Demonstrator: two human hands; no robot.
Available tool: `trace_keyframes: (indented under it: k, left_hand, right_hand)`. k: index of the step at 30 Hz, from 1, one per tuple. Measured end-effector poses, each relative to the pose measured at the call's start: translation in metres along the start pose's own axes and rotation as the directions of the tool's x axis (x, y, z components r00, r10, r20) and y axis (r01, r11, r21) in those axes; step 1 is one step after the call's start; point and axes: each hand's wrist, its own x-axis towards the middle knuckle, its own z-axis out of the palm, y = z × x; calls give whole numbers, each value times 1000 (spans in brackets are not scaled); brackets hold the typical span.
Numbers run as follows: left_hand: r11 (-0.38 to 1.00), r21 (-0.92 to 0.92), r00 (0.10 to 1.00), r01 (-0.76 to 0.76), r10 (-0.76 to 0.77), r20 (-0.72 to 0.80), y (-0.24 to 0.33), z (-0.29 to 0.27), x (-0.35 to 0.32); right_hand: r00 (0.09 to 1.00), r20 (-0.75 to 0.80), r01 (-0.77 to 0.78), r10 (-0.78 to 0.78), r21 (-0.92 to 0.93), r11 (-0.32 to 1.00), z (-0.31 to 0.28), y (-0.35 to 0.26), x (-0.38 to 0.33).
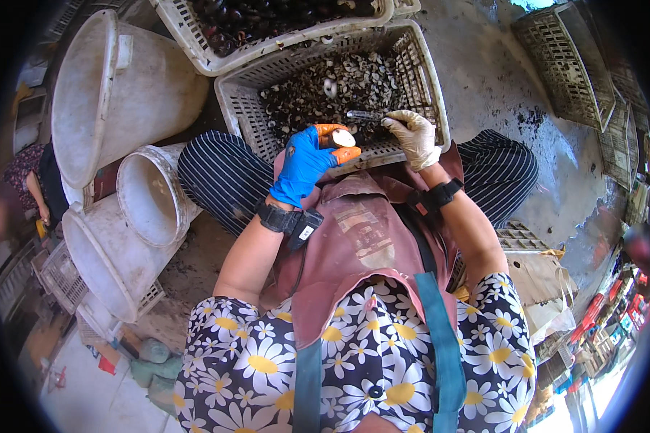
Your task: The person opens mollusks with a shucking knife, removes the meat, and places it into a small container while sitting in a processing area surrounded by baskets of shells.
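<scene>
My left hand (303,164), in a blue glove with orange finger covers, is closed on a round, white-fleshed piece, probably a water chestnut (343,138). The white face points up between thumb and fingers. My right hand (415,137), in a pale glove, grips a peeling knife (365,115); its shiny blade points left, a little beyond the white piece and apart from it. Both hands are over the near side of a pale slatted crate (440,108). Dark and white peelings (310,90) cover the crate's bottom, with a larger white bit (330,88) among them.
A second crate (188,36) of dark round pieces (253,22) overlaps the far edge. Large white tubs (152,79) lie tipped at the left. Empty crates (563,65) lean at the far right on wet floor. Another person (32,184) is at the left edge.
</scene>
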Motion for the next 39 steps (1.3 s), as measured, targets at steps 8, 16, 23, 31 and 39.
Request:
trace_keyframes:
  k: [8, 16, 23, 31, 39]
  left_hand:
    - [1000, -6, 999, 29, -29, -24, 4, 7, -2]
    - [994, 73, 996, -77, 81, -49, -4, 5, 3]
    - [999, -46, 999, -24, 23, -23, 4, 12, -1]
    - [986, -46, 982, -162, 156, -110, -5, 6, 6]
    - [994, -35, 985, -108, 102, -137, -9, 9, 6]
  right_hand:
    - [998, 9, 60, -59, -138, 989, -1, 6, 0]
    - [986, 117, 114, -122, 74, 991, 17, -31, -22]
    - [996, -80, -48, 41, -84, 995, -16, 31, 3]
    - [992, 124, 10, -35, 199, 980, 27, -42, -29]
    - [998, -51, -32, 43, 196, 980, 6, 9, -4]
